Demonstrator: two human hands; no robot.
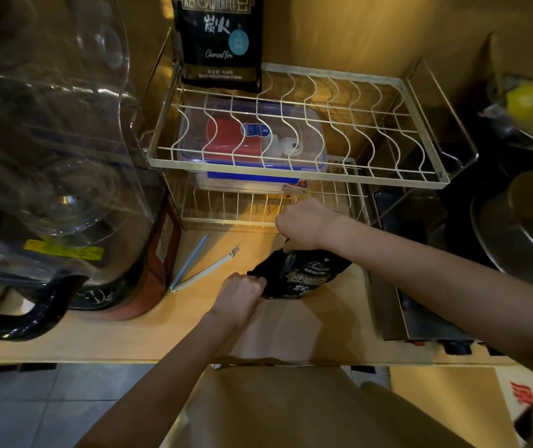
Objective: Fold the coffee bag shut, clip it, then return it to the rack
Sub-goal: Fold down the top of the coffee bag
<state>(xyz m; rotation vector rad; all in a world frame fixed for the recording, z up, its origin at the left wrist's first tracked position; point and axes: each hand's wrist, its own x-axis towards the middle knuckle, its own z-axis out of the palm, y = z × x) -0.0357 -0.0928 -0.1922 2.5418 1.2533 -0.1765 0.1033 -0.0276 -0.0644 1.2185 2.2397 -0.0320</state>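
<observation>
Two hands work on a black coffee bag (304, 276) lying on the wooden bench (129, 337), just in front of the wire rack (297, 169). The left hand (242, 294) is clenched on the bag's near-left edge; the right hand (304, 223) is closed in a pinching grip on the bag's far edge, close to the rack's lower tier. The bag sits crumpled between them, its printed face up.

Just left of the bag lies the pale blue sealing clip (198, 265), opened into a V, apart from both hands and near the base of a large clear-topped appliance (58, 156) that walls off the left side. A steel machine (420, 302) bounds the right side, so the open bench is a narrow strip between them, running to the near edge.

On the rack's upper tier a second black coffee bag (221, 43) stands upright at the far left; the rest of that tier's slots lie open to its right. A lidded plastic box (252, 137) sits beneath it on the lower tier.
</observation>
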